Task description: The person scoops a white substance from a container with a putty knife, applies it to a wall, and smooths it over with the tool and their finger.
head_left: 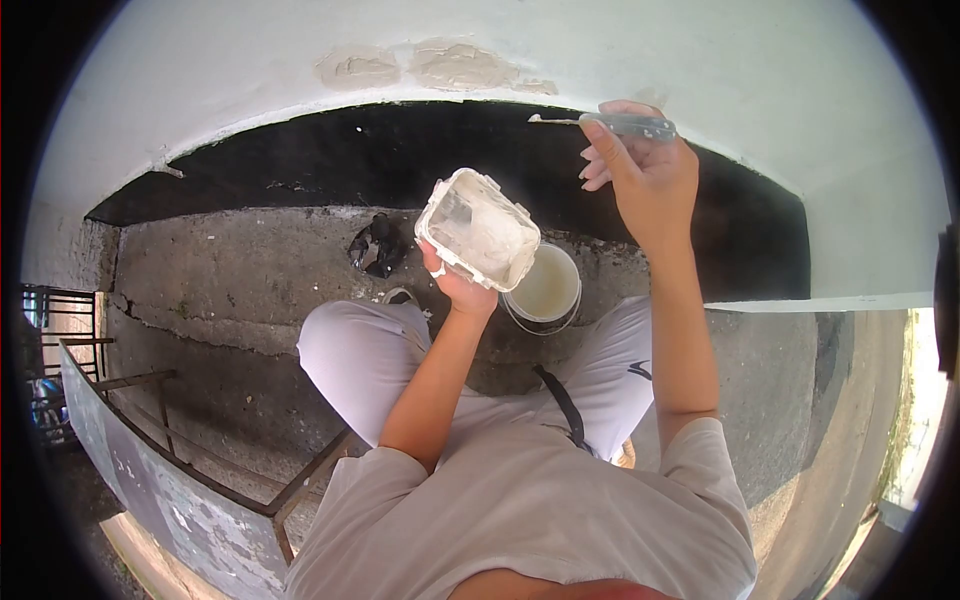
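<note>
Obs: left hand (pixel 455 285) grips white rectangular plastic tub (pixel 478 228) of paste from beneath, tilted toward right hand (pixel 645 170), likely for easy loading. Right hand clasps grey-handled putty knife (pixel 610 123), blade at white plastered wall (pixel 250 60).

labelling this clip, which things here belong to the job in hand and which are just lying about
In use: white tub in left hand; putty knife in right hand; wall patches; probably the bucket.
Lying about: black bundle, metal railing.
</note>
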`<state>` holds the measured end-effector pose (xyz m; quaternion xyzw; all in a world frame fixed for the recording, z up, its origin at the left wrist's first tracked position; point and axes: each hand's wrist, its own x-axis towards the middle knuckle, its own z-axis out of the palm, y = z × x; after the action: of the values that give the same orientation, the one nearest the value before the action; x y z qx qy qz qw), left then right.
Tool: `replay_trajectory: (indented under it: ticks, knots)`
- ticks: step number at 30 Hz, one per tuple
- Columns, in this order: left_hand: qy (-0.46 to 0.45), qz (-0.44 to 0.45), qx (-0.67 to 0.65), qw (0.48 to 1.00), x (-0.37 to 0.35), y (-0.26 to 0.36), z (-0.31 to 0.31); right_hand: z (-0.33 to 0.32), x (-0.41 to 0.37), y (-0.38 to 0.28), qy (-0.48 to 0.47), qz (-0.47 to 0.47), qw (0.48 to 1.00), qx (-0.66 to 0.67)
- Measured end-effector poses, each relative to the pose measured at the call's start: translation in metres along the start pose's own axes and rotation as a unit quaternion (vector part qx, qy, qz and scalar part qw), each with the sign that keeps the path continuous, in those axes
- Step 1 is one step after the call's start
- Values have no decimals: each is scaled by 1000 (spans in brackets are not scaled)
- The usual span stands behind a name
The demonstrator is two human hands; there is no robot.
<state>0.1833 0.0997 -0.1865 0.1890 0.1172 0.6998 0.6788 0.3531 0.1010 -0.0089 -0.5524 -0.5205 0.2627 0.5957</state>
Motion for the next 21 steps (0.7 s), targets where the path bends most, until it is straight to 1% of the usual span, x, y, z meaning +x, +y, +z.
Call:
replay_trajectory:
  ticks: [1,2,3,4,7,11,12,13,14,15,16,17,19,20,21]
  knots:
    - [-3,-1,0,1000,-1,1,0,0,13,-10,-21,-20,997,-73]
    - [-8,-1,-1,1000,1,1,1,2,26,-12,-45,-91,980,-173]
    - [-4,5,1,1000,2,1,2,4,39,-13,-69,-162,947,-270]
    - [1,11,2,1000,2,0,1,6,50,-14,-92,-229,899,-363]
    - [15,9,-9,1000,0,2,1,29,67,-19,-134,-288,809,-494]
    - [-6,10,-22,1000,-2,9,8,65,71,-20,-191,-351,765,-506]
    - [-7,15,-8,1000,-1,12,4,78,68,-20,-203,-360,755,-510]
    - [43,34,19,998,-2,15,6,90,61,-17,-222,-346,769,-489]
    - [64,36,29,997,-3,19,10,104,53,-13,-243,-325,776,-483]
    - [85,39,40,995,-3,22,14,117,43,-13,-240,-303,782,-489]
    - [94,73,76,990,-3,23,19,138,38,3,-220,-266,792,-504]
    - [117,69,74,988,-3,23,17,144,33,1,-228,-257,775,-531]
    - [165,66,70,982,-2,24,12,160,31,8,-239,-192,753,-582]
    - [173,67,76,980,-2,24,12,164,32,13,-237,-190,749,-589]
    - [158,66,78,982,-2,25,14,166,36,15,-236,-189,744,-596]
